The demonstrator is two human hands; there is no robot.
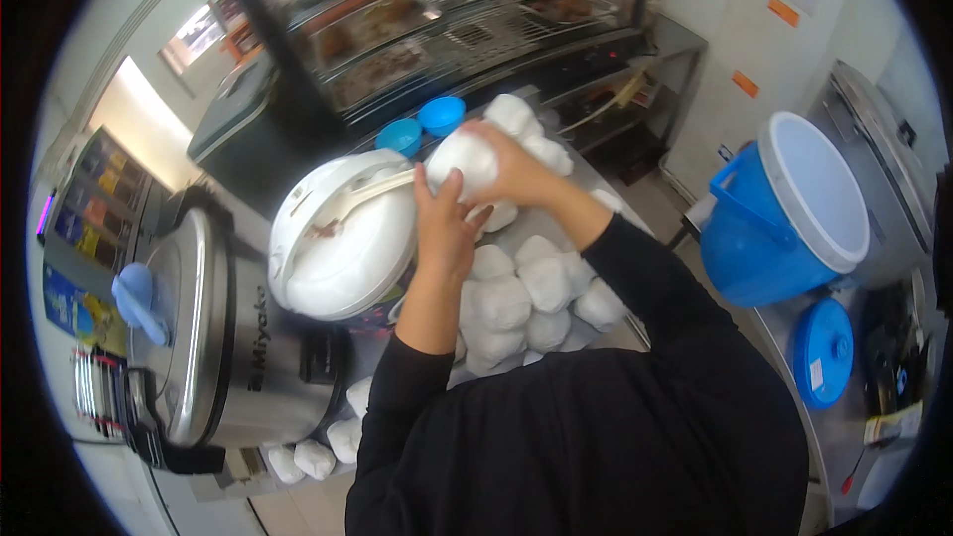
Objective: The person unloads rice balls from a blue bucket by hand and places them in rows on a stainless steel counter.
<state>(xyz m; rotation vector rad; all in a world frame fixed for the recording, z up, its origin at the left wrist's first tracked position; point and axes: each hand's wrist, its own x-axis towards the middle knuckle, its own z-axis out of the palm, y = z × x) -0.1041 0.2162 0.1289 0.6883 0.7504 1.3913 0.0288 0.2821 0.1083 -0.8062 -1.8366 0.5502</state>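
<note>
My right hand grips a rounded white bundle, which looks like a wrapped portion, from its upper right side. Close against its lower left side is my left hand, fingers apart; whether it touches the bundle I cannot tell. A white rice cooker with its lid shut stands to the left of my hands, and a pale serving spoon with brown residue beside its bowl lies on top. Many similar white wrapped bundles are piled on the metal table below and right of my hands, and more sit at its lower left.
Two blue bowls stand beyond the cooker, before a glass food display cabinet. A large steel Miyako rice cooker is at left, a light-blue scoop on its lid. At right are a blue bucket and a blue lid.
</note>
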